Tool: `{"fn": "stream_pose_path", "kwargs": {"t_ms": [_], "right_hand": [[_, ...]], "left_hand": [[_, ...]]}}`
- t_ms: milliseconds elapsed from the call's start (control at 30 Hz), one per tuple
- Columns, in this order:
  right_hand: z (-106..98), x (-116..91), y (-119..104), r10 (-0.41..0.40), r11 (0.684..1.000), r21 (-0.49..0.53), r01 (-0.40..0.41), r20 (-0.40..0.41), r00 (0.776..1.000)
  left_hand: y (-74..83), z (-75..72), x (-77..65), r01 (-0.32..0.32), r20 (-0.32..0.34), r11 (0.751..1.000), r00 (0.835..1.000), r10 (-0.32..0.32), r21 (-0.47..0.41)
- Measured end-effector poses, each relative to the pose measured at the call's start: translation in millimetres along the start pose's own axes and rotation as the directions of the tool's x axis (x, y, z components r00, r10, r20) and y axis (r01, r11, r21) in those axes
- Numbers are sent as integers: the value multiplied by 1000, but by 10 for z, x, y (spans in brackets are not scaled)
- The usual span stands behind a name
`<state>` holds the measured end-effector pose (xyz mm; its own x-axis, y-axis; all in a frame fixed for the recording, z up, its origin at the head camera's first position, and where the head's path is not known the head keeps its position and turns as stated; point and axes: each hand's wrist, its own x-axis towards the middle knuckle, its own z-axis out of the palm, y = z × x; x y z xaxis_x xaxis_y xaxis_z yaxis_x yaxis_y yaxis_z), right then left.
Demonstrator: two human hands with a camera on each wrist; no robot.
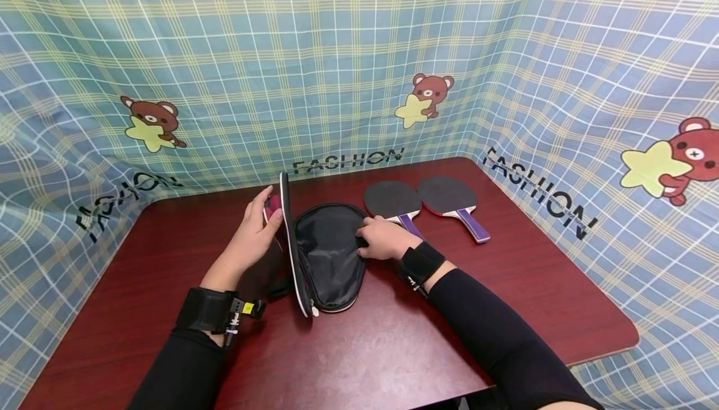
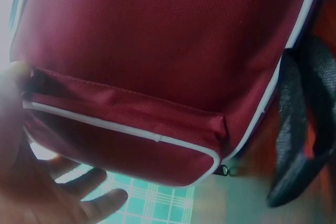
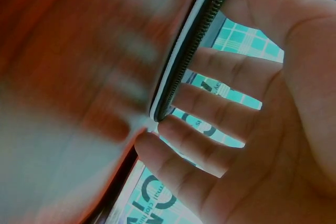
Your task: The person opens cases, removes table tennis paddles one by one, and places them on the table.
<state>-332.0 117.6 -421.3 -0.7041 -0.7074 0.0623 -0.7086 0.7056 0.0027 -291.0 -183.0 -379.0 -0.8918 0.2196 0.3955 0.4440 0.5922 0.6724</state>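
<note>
A table tennis paddle case lies unzipped, its black-lined half [image 1: 331, 254] flat and its white-edged lid [image 1: 292, 248] standing up on the left. In the left wrist view, the lid's dark red outside [image 2: 173, 40] has a pocket [image 2: 131, 145] with white piping. My left hand [image 1: 249, 235] grips the lid at this pocket, thumb on one side and fingers on the other. With spread, fairly straight fingers, my right hand [image 1: 384, 238] presses on the right rim of the flat half. In the right wrist view, its fingertips meet the zipper edge [image 3: 189, 51].
Two table tennis paddles, a nearer one [image 1: 391, 199] and one farther right [image 1: 447, 195], lie black side up with purple handles. A black strap [image 2: 302, 129] hangs from the case. Checked curtains [image 1: 337, 54] enclose the dark red table [image 1: 168, 260] at the back and sides.
</note>
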Motion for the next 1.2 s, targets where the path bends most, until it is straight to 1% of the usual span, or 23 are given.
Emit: {"fn": "stream_pose_path", "kwargs": {"t_ms": [133, 267, 367, 467, 567, 667, 767, 933, 1000, 1100, 1200], "right_hand": [[13, -1, 1, -1, 1000, 4, 1, -8, 1000], [18, -5, 4, 5, 1000, 13, -5, -8, 1000], [17, -9, 10, 14, 1000, 8, -14, -2, 1000], [17, -6, 15, 23, 1000, -2, -23, 1, 1000], [26, 0, 19, 17, 1000, -6, -17, -6, 1000], [41, 9, 21, 10, 1000, -6, -10, -15, 1000], [53, 17, 18, 16, 1000, -15, -16, -14, 1000], [57, 30, 16, 21, 999, -27, -22, -16, 1000], [58, 30, 12, 23, 999, -24, -24, -17, 1000], [54, 23, 0, 32, 999, -10, -32, -14, 999], [51, 14, -2, 23, 999, 25, -22, -20, 1000]], "left_hand": [[39, 55, 11, -15, -3, 1000, 1000, 15, 11], [74, 119, 49, -25, -11, 999, 1000, 26, 43], [109, 171, 90, -1, -19, 998, 1000, 2, 58], [160, 238, 148, 37, -48, 997, 998, -34, 64], [197, 330, 216, 70, -75, 993, 995, -63, 90], [222, 425, 263, 88, -80, 989, 994, -78, 123], [243, 501, 277, 78, -70, 984, 995, -67, 161], [250, 607, 284, 17, -51, 974, 999, -5, 226], [253, 648, 281, 2, -38, 969, 999, 8, 247], [256, 709, 271, -11, -2, 960, 1000, 12, 281], [251, 757, 252, -27, 67, 949, 998, 6, 314]]}}
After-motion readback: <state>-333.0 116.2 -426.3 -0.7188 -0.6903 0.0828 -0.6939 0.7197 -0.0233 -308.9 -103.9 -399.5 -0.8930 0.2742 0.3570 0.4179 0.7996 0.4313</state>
